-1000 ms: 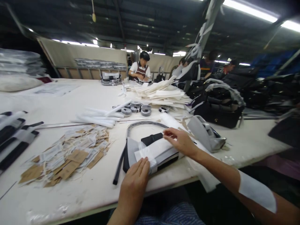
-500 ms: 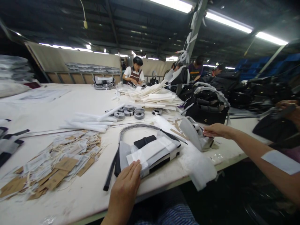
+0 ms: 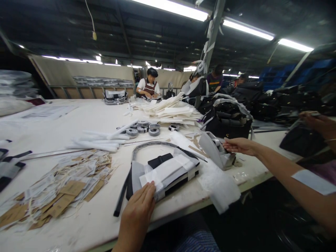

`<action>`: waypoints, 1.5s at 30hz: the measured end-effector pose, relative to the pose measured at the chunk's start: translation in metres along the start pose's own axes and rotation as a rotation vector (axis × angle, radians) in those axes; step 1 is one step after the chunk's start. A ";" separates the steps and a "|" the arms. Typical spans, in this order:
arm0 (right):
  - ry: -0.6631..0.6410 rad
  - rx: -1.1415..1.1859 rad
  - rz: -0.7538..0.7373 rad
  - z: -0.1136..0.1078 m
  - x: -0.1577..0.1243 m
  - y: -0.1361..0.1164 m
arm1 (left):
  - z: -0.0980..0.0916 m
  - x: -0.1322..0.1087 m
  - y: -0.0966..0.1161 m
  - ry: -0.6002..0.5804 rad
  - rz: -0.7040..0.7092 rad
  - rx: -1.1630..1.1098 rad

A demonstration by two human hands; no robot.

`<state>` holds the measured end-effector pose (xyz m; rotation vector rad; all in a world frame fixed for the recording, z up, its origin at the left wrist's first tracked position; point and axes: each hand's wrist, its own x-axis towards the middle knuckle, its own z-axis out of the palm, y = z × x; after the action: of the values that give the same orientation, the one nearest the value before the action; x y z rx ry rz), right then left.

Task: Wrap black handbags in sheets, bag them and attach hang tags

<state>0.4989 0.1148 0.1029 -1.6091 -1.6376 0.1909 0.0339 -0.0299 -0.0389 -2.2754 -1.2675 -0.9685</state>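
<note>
A black handbag (image 3: 181, 178), partly wrapped in white foam sheet and paper, lies flat on the table in front of me. Its grey-wrapped handle (image 3: 154, 144) loops out behind, and a black strap hangs off its left side. My left hand (image 3: 139, 206) rests with straight fingers on the bag's near left corner; the thumb is hidden. Out to the right, my right hand (image 3: 240, 145) pinches at the front of a grey tape dispenser (image 3: 216, 150), seemingly on the tape end, which is too small to see clearly. White foam sheet (image 3: 220, 189) drapes over the table edge between them.
Paper tags with strings (image 3: 68, 189) are heaped at left, near white foam rolls (image 3: 97, 141). Coiled straps (image 3: 154, 130) and stacked white sheets (image 3: 173, 110) lie beyond. A black handbag (image 3: 227, 122) stands at right. A co-worker (image 3: 150, 85) works across the table; another person's hand (image 3: 321, 124) is far right.
The view has shifted slightly, so everything sits a little farther left. Both hands keep nearly the same places on the handbag and at the tape dispenser.
</note>
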 end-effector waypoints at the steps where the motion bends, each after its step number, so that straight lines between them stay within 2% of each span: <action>1: -0.074 0.048 0.061 -0.005 -0.003 0.001 | 0.000 0.001 0.000 0.005 -0.002 -0.002; 3: -0.183 0.152 0.188 -0.016 -0.012 0.002 | -0.002 0.004 0.002 0.021 -0.002 0.002; 8: -0.200 0.317 0.377 -0.042 -0.053 0.011 | -0.008 0.010 0.006 0.043 -0.010 0.024; 12: -0.175 0.405 0.474 -0.033 -0.096 0.029 | -0.009 0.011 0.007 0.043 -0.005 0.024; 15: -0.132 0.380 0.463 -0.013 -0.114 0.044 | -0.009 0.011 0.007 0.040 -0.017 0.010; 18: -0.090 0.310 0.427 0.001 -0.118 0.052 | -0.009 0.010 0.007 0.038 -0.031 0.004; 23: -0.061 0.057 0.359 -0.011 -0.121 0.041 | -0.008 0.009 0.007 0.035 -0.030 -0.009; 25: -0.066 -0.074 0.209 -0.017 -0.124 0.027 | -0.008 0.008 0.007 0.025 -0.029 -0.021; 27: -0.118 -0.185 -0.073 -0.015 -0.126 0.005 | -0.007 0.007 0.007 -0.002 -0.045 -0.038; 29: -0.210 -0.244 -0.378 -0.005 -0.125 -0.024 | -0.007 0.007 0.007 -0.034 -0.064 -0.061; 32: -0.362 -0.188 -0.664 0.022 -0.120 -0.079 | -0.009 0.007 0.008 -0.074 -0.093 -0.087; 36: -0.736 0.001 -0.817 0.067 -0.105 -0.152 | -0.013 0.009 0.009 -0.089 -0.136 -0.120; 39: -0.966 0.065 -0.877 0.104 -0.088 -0.192 | -0.014 0.010 0.011 -0.110 -0.179 -0.149; 42: -1.096 0.043 -0.947 0.142 -0.068 -0.216 | -0.013 0.011 0.012 -0.123 -0.208 -0.176; 45: -1.183 -0.076 -1.011 0.178 -0.050 -0.227 | -0.011 0.010 0.013 -0.090 -0.217 -0.188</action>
<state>0.2066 0.1060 0.1042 -0.4251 -3.1451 0.6025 0.0441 -0.0375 -0.0238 -2.3815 -1.5471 -1.1132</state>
